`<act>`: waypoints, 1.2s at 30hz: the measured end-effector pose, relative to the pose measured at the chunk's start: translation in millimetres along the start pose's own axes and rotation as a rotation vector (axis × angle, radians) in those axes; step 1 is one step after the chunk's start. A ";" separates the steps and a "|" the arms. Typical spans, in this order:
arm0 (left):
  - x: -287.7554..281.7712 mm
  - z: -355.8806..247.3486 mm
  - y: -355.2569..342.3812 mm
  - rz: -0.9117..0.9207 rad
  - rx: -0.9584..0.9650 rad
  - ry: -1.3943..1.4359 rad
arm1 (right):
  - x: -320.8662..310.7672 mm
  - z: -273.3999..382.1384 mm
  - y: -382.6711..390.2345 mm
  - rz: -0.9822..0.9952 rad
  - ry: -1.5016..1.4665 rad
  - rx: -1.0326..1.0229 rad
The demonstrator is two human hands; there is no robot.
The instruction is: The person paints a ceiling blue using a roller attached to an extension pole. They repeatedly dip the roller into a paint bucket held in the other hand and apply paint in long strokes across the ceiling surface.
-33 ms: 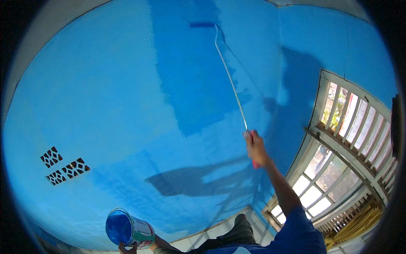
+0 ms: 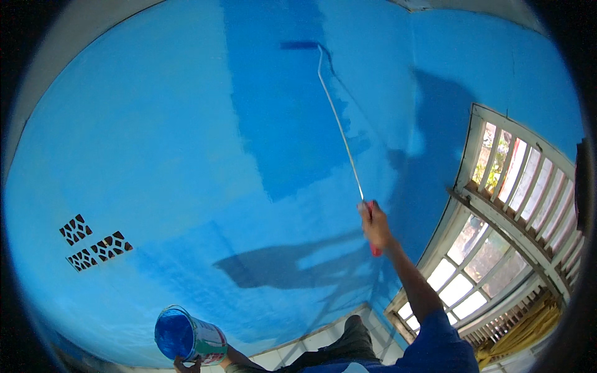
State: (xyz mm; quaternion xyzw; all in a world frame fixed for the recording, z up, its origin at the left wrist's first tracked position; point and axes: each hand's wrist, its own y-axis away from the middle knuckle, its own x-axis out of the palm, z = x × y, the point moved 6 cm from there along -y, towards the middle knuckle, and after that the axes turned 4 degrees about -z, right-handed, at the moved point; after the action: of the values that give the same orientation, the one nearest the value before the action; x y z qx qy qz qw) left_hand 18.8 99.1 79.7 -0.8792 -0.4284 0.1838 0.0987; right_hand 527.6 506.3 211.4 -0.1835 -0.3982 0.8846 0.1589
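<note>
My right hand is closed around the red grip of a paint roller with a long thin metal rod. Its blue roller sleeve lies high on the wall, within a darker blue painted patch that has ragged lower edges. At the lower left, my left hand grips a paint bucket by its rim and side, partly hidden by it. The bucket is tipped so its opening shows, and blue paint coats the inside.
A barred, white-framed window stands to the right, with yellow cloth below it. Patterned vent openings pierce the wall at left. Pale tiles line the bottom, near my leg. Shadows fall across the wall.
The roller sleeve has moved slightly down the wall, and my right hand has come down with it. My left hand and the bucket have stayed in place.
</note>
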 end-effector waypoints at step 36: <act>-26.0 65.5 1.7 -0.075 -0.136 0.294 | 16.5 34.6 2.2 0.160 -0.037 0.201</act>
State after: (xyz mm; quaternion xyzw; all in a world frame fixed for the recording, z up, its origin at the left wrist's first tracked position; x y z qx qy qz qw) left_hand -21.4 78.6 25.5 -0.8846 -0.4534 0.0200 0.1073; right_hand 497.1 489.6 227.7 -0.1812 -0.2944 0.9332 0.0980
